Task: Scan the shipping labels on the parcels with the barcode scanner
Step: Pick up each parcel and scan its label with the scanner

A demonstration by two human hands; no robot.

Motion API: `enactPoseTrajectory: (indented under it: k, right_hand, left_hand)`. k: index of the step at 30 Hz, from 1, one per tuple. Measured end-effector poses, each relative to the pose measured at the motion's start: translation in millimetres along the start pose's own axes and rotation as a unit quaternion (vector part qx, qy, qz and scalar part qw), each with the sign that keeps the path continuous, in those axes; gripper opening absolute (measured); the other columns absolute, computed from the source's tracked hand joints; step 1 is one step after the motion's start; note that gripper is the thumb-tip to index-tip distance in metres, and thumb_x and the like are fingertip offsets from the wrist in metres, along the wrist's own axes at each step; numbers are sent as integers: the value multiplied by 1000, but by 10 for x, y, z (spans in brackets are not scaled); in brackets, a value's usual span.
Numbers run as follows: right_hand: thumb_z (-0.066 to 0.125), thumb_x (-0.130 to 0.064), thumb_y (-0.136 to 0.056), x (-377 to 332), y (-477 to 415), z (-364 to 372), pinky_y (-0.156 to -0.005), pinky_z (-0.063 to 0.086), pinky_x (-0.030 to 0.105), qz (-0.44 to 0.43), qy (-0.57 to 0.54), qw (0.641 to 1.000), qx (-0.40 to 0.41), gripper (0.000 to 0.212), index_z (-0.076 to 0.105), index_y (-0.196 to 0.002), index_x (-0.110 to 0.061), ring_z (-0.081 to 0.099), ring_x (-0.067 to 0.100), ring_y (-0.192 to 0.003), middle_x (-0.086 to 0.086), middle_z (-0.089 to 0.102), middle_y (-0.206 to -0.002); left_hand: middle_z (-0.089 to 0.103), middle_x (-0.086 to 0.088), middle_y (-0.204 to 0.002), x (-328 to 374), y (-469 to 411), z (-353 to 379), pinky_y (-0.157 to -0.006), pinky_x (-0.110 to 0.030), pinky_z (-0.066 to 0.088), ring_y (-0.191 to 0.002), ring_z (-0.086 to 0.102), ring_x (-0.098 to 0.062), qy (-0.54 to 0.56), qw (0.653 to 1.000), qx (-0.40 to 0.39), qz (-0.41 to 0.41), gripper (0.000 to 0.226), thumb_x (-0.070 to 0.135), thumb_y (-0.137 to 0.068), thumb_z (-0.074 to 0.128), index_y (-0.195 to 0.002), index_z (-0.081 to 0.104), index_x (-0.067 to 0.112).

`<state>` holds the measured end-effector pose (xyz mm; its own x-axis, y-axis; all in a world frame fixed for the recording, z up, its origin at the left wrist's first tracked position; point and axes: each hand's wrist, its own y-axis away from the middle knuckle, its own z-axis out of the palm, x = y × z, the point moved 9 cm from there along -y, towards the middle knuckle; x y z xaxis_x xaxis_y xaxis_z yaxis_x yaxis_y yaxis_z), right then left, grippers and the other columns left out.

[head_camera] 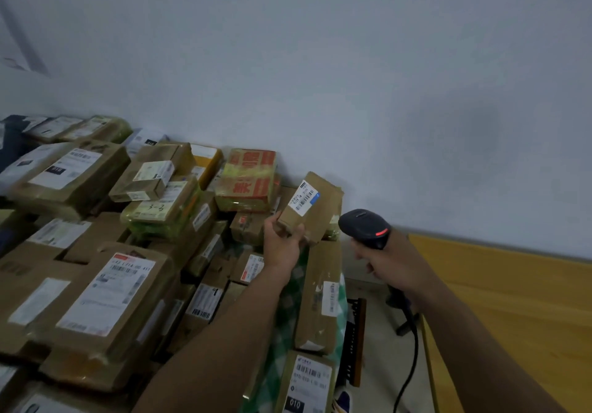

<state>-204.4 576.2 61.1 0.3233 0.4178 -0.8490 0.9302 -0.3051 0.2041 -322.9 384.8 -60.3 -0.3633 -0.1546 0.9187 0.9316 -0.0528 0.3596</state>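
Note:
My left hand point(283, 241) grips the lower end of a small brown cardboard parcel point(315, 212) and holds it tilted up above the pile. Its white shipping label point(303, 195) with a barcode and a blue corner faces up towards me. My right hand point(389, 260) grips the handle of a black barcode scanner point(365, 225), just to the right of the parcel. A red light glows on the scanner head. The scanner's black cable point(411, 358) hangs down below my right forearm.
A large pile of brown labelled parcels point(105, 287) fills the left and centre, against a pale wall. A red-printed box point(248, 180) sits at the back. A long brown parcel point(320, 294) lies on green checked cloth point(282, 342). A yellow wooden surface point(512, 310) is at the right.

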Motion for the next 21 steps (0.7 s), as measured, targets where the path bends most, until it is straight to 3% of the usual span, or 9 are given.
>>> enactPoseTrajectory:
  k: [5, 7, 11, 14, 17, 21]
  right_hand:
    - [70, -22, -99, 93, -310, -40, -51, 46, 12, 13, -8, 1000, -9, 11, 66, -109, -24, 63, -6, -57, -4, 73, -85]
    - [70, -21, -99, 130, -400, -31, -51, 47, 12, 15, -7, 1000, -12, 9, 65, -104, -28, 64, -6, -57, -1, 74, -86]
    - [70, -20, -99, 218, -534, -31, -50, 45, 9, 22, -16, 999, -16, 13, 64, -107, -29, 64, -6, -56, 1, 74, -88]
    - [70, -23, -99, 312, -582, -38, -55, 48, 13, 32, -7, 999, -17, 10, 66, -106, -28, 65, -2, -59, 1, 75, -88]
    - [70, -23, -99, 344, -583, -29, -58, 49, 15, 33, -4, 999, -17, 6, 66, -100, -27, 65, 0, -61, 3, 75, -88]
    - [69, -21, -99, 320, -509, 81, -55, 47, 12, 27, 11, 999, -37, 6, 67, -104, -23, 64, -5, -58, 3, 75, -87]
  left_hand:
    - [64, 2, -132, 70, -433, 315, -104, -48, 54, -123, 62, -22, -84, 996, 27, 10, 59, 30, -85, 84, -131, 46, 33]
    - [63, -1, -135, 80, -517, 415, -103, -42, 53, -125, 61, -24, -105, 994, 35, 8, 59, 32, -86, 83, -131, 44, 30]
    - [61, -4, -136, 81, -617, 554, -84, -25, 49, -119, 61, -20, -156, 987, 46, 18, 60, 36, -90, 79, -134, 41, 22]
    - [52, -7, -137, 16, -701, 602, -90, -33, 52, -113, 56, -18, -233, 971, 37, 41, 57, 43, -86, 81, -124, 44, 24]
    - [39, -7, -142, -92, -733, 556, -88, -34, 49, -109, 49, -18, -344, 938, 33, 25, 60, 54, -87, 76, -131, 51, 22]
    - [32, -5, -148, -80, -547, 351, -95, -35, 46, -122, 48, -21, -339, 939, 19, 45, 55, 51, -93, 70, -138, 50, 25]
